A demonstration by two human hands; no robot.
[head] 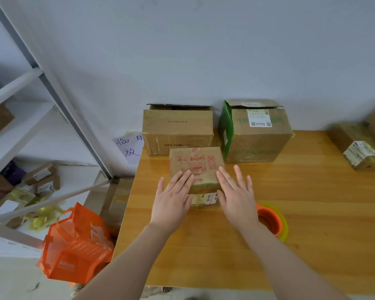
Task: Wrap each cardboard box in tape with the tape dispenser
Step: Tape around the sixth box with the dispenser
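cardboard under straight fingers [183, 177]: left hand [173, 198] and right hand [236, 197] lie flat, gripping nothing, on the red-printed box [195, 163] just left of the orange tape dispenser [271, 221]. it looks light, stiff, tape-slick; its side edges suit a hold.

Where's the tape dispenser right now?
In the head view, the tape dispenser sits on the wooden table, just right of the right hand, with nothing holding it.
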